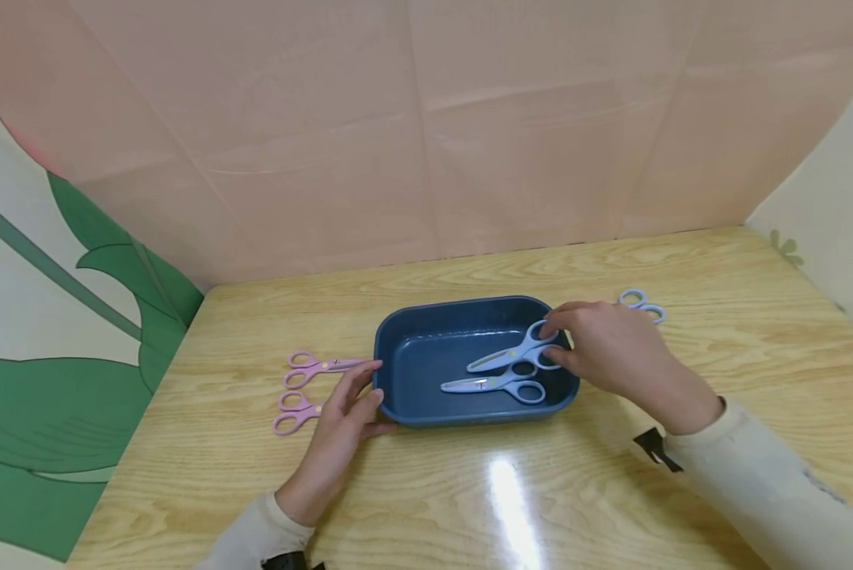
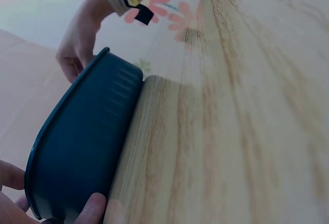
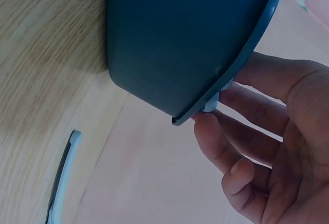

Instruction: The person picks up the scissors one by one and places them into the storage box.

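Note:
A dark blue plastic bin (image 1: pixel 426 417) stands on the table. My left hand (image 1: pixel 344 412) holds its left end, with fingertips at the rim and side wall. At the right end, my right hand (image 1: pixel 607 344) grips light blue scissors (image 1: pixel 515 352) by the handles, blades pointing left inside the bin. Another pair of light blue scissors (image 1: pixel 493 384) lies in the bin just below them, partly overlapped. In the right wrist view, the bin wall (image 3: pixel 175 44) hides most of the held scissors; only a bit of handle (image 3: pixel 211 103) shows beside the fingers.
Two pairs of pink scissors, an upper pair (image 1: pixel 312 368) and a lower pair (image 1: pixel 294 416), lie left of the bin, partly behind my left hand. Further blue scissors (image 1: pixel 633 298) lie on the wooden table (image 1: pixel 412 507) beyond my right hand. A pink sheet (image 1: pixel 426 134) stands behind.

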`<control>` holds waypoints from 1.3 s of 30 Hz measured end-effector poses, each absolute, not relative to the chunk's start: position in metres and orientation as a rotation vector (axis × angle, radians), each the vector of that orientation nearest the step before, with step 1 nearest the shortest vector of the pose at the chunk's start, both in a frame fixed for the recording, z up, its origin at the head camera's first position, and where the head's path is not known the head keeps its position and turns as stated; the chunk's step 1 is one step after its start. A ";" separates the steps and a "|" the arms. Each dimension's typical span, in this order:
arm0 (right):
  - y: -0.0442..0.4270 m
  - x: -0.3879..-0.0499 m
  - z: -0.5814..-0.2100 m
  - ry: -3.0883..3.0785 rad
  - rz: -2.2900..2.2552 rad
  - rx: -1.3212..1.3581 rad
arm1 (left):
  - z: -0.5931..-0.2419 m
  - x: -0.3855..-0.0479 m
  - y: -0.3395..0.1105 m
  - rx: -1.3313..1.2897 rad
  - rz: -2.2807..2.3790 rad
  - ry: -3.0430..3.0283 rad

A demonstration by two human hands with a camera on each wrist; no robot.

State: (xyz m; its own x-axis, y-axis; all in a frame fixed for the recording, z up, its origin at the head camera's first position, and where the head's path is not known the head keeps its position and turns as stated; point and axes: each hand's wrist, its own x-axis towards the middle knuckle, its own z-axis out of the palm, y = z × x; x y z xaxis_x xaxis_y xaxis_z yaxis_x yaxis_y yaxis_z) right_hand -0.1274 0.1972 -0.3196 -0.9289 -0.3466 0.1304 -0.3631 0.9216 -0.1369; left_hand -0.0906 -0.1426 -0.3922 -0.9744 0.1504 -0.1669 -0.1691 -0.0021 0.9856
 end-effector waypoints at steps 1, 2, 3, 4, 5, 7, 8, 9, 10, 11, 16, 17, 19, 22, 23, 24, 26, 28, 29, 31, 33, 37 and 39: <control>0.197 -0.128 -0.320 -2.982 0.241 0.551 | -0.392 -0.091 -0.143 -0.022 2.077 2.045; 0.197 -0.128 -0.320 -2.985 0.240 0.551 | -0.392 -0.090 -0.143 -0.023 2.076 2.045; 0.197 -0.128 -0.320 -2.984 0.240 0.551 | -0.392 -0.090 -0.143 -0.025 2.077 2.045; 0.196 -0.128 -0.320 -2.983 0.241 0.551 | -0.392 -0.090 -0.143 -0.028 2.078 2.043; 0.196 -0.128 -0.321 -2.983 0.242 0.551 | -0.392 -0.090 -0.142 -0.030 2.079 2.044; 0.197 -0.129 -0.321 -2.975 0.240 0.556 | -0.392 -0.090 -0.142 -0.033 2.080 2.043; 0.197 -0.129 -0.322 -2.971 0.239 0.558 | -0.392 -0.090 -0.142 -0.032 2.083 2.042; 0.197 -0.129 -0.322 -2.968 0.238 0.561 | -0.391 -0.090 -0.142 -0.030 2.086 2.042; 0.198 -0.129 -0.322 -2.967 0.235 0.564 | -0.391 -0.090 -0.141 -0.031 2.088 2.042; 0.198 -0.129 -0.323 -2.966 0.233 0.568 | -0.391 -0.090 -0.141 -0.029 2.089 2.042; 0.199 -0.129 -0.324 -2.963 0.220 0.581 | -0.390 -0.090 -0.140 -0.013 2.092 2.042; 0.200 -0.129 -0.324 -2.967 0.219 0.582 | -0.390 -0.090 -0.139 -0.006 2.091 2.045; 0.200 -0.129 -0.324 -2.971 0.214 0.583 | -0.390 -0.090 -0.139 -0.014 2.088 2.045; 0.201 -0.129 -0.325 -2.972 0.216 0.590 | -0.390 -0.090 -0.138 -0.026 2.083 2.046; 0.201 -0.129 -0.326 -2.969 0.219 0.593 | -0.390 -0.090 -0.138 -0.019 2.079 2.050; 0.201 -0.129 -0.326 -2.964 0.225 0.597 | -0.391 -0.090 -0.138 -0.023 2.079 2.049; 0.203 -0.129 -0.326 -2.949 0.247 0.601 | -0.391 -0.090 -0.138 -0.017 2.077 2.052; 0.204 -0.130 -0.326 -2.934 0.273 0.590 | -0.392 -0.090 -0.138 -0.012 2.081 2.050; 0.206 -0.130 -0.326 -2.927 0.280 0.584 | -0.392 -0.090 -0.138 -0.008 2.084 2.046; 0.209 -0.132 -0.324 -2.919 0.285 0.556 | -0.393 -0.091 -0.137 -0.013 2.091 2.042; 0.213 -0.135 -0.323 -2.927 0.278 0.526 | -0.393 -0.091 -0.137 -0.011 2.099 2.039; 0.224 -0.141 -0.319 -2.986 0.248 0.453 | -0.393 -0.090 -0.136 -0.007 2.104 2.041; 0.229 -0.143 -0.318 -3.033 0.235 0.428 | -0.393 -0.090 -0.136 0.000 2.109 2.040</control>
